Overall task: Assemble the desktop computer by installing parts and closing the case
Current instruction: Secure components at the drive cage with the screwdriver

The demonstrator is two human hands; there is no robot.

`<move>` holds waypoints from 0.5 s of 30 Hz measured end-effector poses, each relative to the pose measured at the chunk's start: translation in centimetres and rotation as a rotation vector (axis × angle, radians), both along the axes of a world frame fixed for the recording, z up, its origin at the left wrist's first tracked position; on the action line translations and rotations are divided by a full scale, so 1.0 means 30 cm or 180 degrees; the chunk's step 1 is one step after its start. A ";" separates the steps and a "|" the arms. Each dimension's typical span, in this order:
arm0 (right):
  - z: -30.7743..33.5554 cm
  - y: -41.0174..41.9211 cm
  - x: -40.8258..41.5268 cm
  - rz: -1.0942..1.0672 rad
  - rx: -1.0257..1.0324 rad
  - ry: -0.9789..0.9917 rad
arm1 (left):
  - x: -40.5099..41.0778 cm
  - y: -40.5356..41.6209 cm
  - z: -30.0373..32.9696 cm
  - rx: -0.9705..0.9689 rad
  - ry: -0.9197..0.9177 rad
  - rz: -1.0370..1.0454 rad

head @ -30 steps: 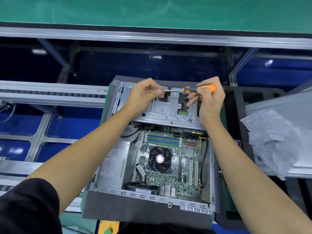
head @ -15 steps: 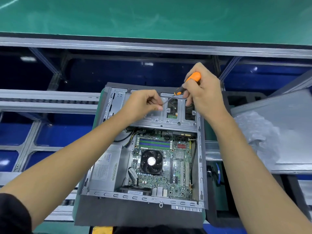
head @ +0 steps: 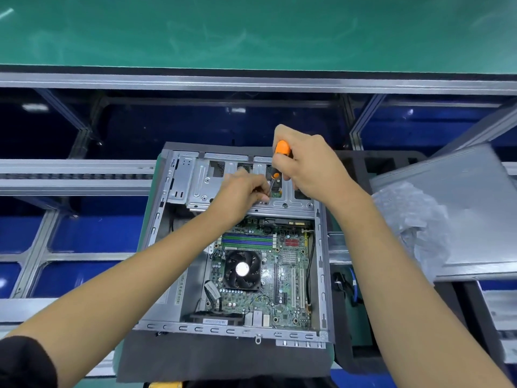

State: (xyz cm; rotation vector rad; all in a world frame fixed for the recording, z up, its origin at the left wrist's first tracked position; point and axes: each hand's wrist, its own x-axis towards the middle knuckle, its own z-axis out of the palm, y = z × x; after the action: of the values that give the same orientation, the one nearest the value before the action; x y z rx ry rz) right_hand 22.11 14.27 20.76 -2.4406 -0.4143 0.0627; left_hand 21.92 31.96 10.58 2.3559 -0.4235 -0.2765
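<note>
Orange-handled screwdriver (head: 282, 149) stands gripped in the right hand (head: 310, 166); left hand (head: 242, 191) pinches its tip at the drive bracket (head: 201, 186). Screw-fastening step; next, steady downward turning.

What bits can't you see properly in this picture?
- Head view: the screwdriver tip and any screw, hidden behind the left hand.
- Head view: the metal bracket is partly covered by both hands, the right hand too.
- Head view: the label print is too small to read.
</note>
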 end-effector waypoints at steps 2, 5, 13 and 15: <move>-0.004 0.005 0.001 0.0052 -0.0133 0.0003 | -0.004 -0.010 -0.001 0.0357 -0.0389 0.0085; -0.016 0.011 0.001 0.0091 -0.0249 0.0030 | -0.005 -0.014 -0.006 0.0670 -0.0625 0.0142; -0.025 0.017 0.019 0.0287 -0.0414 -0.0049 | 0.026 -0.040 0.006 0.1109 -0.0186 0.0391; -0.025 0.017 0.025 0.0382 -0.0519 -0.0075 | 0.028 -0.040 0.006 0.1155 -0.0168 0.0420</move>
State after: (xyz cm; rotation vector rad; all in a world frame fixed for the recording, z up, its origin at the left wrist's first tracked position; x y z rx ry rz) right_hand 22.88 14.78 20.03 -2.5760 -0.5868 0.1237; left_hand 22.77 30.75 10.77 2.7378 -0.2565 -0.2452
